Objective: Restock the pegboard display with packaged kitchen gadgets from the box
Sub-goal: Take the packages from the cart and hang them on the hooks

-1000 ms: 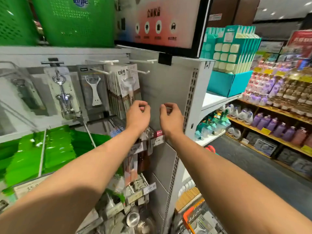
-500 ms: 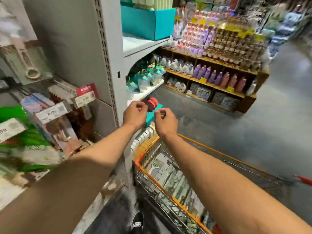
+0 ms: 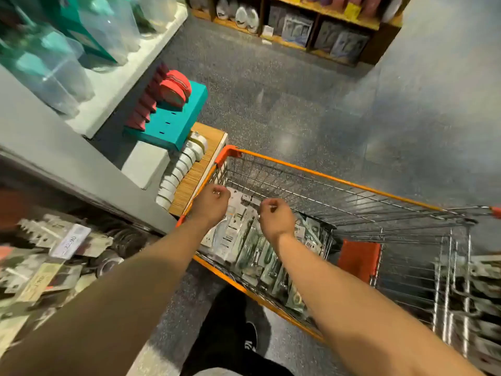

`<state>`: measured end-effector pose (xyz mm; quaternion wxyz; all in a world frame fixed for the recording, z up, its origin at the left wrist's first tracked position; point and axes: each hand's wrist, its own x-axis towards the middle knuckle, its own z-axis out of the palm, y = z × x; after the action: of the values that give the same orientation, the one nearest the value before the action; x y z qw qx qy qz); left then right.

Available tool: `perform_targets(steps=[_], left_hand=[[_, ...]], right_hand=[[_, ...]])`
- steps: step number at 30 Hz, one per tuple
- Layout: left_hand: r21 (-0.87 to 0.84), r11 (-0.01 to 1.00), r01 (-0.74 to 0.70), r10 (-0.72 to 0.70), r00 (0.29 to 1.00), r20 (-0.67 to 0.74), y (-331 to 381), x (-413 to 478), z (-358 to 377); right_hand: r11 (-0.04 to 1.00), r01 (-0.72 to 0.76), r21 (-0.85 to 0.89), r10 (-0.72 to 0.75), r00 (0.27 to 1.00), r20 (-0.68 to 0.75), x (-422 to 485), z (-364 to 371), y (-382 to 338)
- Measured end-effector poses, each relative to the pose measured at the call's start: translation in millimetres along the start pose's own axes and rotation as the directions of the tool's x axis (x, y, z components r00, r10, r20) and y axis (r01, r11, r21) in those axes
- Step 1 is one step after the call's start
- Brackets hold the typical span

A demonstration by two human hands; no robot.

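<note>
Over cart (image 3: 325, 178): left hand (image 3: 211, 204) and right hand (image 3: 275, 218), apart.
Grip: fingers of both curled, holding nothing.
Cart contents: packaged gadgets (image 3: 252, 251).

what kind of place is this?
Likely a retail store aisle: a wire shopping cart holding packaged goods, stocked shelves across the floor, and a price tag among hanging stock.
</note>
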<state>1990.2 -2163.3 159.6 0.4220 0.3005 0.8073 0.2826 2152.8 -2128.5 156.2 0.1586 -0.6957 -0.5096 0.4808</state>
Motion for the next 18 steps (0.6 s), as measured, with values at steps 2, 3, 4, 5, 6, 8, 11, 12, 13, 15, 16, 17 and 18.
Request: perform_targets(steps=[2, 3, 4, 5, 6, 8, 11, 12, 13, 15, 16, 17, 18], left_hand=[[0.034, 0.997, 0.062, -0.064, 0.996, 0.061, -18.3, 21.7, 17.3], [0.047, 0.994, 0.096, -0.1, 0.992, 0.083, -25.4, 30.2, 25.7], [0.05, 0.99, 0.132, -0.137, 0.985, 0.102, -33.7, 40.5, 37.9], [0.063, 0.984, 0.165, -0.171, 0.979, 0.113, -45.4, 53.8, 51.0], [0.078, 0.984, 0.161, -0.17, 0.978, 0.121, -49.7, 56.3, 57.0], [0.174, 0.974, 0.145, -0.178, 0.965, 0.192, -70.7, 83.3, 90.4], [0.311, 0.946, 0.093, -0.188, 0.938, 0.291, -92.4, 101.2, 119.7], [0.35, 0.934, 0.068, -0.184, 0.933, 0.308, -100.6, 109.3, 129.5], [0.388, 0.92, 0.056, -0.19, 0.929, 0.318, -109.1, 117.1, 140.1], [0.441, 0.895, 0.065, -0.222, 0.923, 0.313, -127.1, 129.6, 160.4], [0.451, 0.89, 0.063, -0.224, 0.923, 0.313, -132.1, 132.9, 168.7], [0.462, 0.884, 0.068, -0.235, 0.92, 0.315, -140.3, 137.5, 179.2], [0.452, 0.889, 0.071, -0.235, 0.918, 0.318, -146.4, 139.5, 188.7]], right_hand=[[0.995, -0.101, 0.008, 0.101, 0.994, 0.032, 22.0, 4.5, 27.9], [0.991, -0.133, -0.014, 0.133, 0.991, 0.03, 30.9, 7.0, 41.6], [0.984, -0.176, -0.037, 0.177, 0.984, 0.034, 43.1, 11.5, 58.2], [0.975, -0.215, -0.058, 0.218, 0.975, 0.038, 53.3, 15.7, 72.3], [0.969, -0.237, -0.069, 0.239, 0.97, 0.037, 57.1, 17.0, 82.2], [0.94, -0.311, -0.14, 0.317, 0.948, 0.026, 78.3, 24.2, 115.5], [0.896, -0.376, -0.236, 0.395, 0.918, 0.038, 90.5, 33.4, 152.1], [0.879, -0.4, -0.261, 0.425, 0.904, 0.045, 99.2, 40.5, 166.7], [0.856, -0.428, -0.291, 0.46, 0.886, 0.049, 107.3, 47.9, 182.2], [0.83, -0.433, -0.352, 0.483, 0.873, 0.064, 120.9, 56.9, 197.4], [0.818, -0.442, -0.368, 0.496, 0.866, 0.064, 127.9, 62.0, 204.3], [0.811, -0.459, -0.363, 0.512, 0.857, 0.061, 135.2, 65.2, 209.1], [0.813, -0.463, -0.353, 0.514, 0.856, 0.06, 143.5, 69.3, 214.6]])
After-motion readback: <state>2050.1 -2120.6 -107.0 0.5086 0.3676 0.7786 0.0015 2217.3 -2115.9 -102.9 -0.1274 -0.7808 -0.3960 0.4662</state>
